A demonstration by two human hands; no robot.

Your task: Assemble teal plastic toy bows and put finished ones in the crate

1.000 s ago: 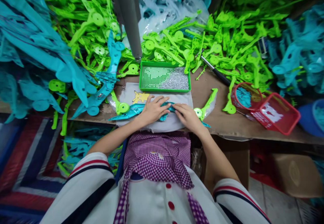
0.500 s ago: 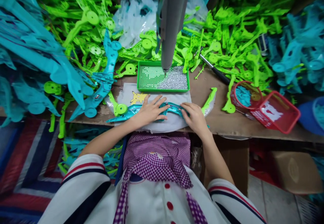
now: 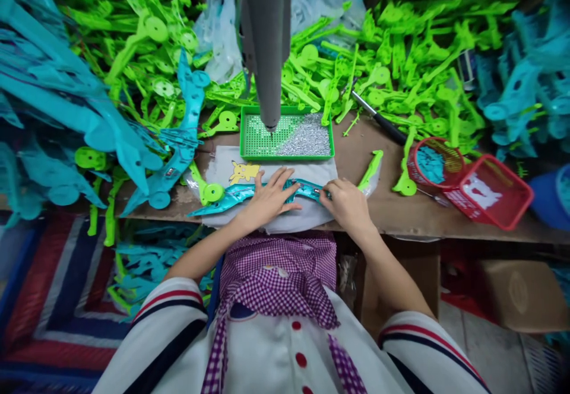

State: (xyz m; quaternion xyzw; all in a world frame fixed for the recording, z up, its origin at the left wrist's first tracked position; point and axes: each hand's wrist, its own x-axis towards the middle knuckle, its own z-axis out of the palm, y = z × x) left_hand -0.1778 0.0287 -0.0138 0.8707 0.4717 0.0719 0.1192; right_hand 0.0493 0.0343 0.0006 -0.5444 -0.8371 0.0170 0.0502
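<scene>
A long, curved blue plastic part (image 3: pixel 238 195) lies across the grey cloth (image 3: pixel 307 222) at the table's front edge. My left hand (image 3: pixel 267 199) rests on the middle of this part, fingers spread and covering some of it. At its right end, my right hand (image 3: pixel 345 203) has its thumb and fingers bent together on the piece; what lies beneath them is hidden. Just beyond stands a green perforated tray (image 3: pixel 287 158) with many small silver screws (image 3: pixel 307 137) heaped at its right. Over the tray hangs a grey electric screwdriver (image 3: pixel 262 44), its bit pointing down.
Bright green plastic parts (image 3: pixel 401 56) are piled along the back. Blue parts (image 3: pixel 66 85) heap up at left, more at far right. A black-handled tool (image 3: pixel 383 126) lies right of the tray, near a round red basket (image 3: pixel 458 162) and a red box (image 3: pixel 519 204) holding small pieces.
The hanging screwdriver has swung left over the tray. My right hand's fingers have drawn closer together on the part's right end; my left hand stays spread on the middle.
</scene>
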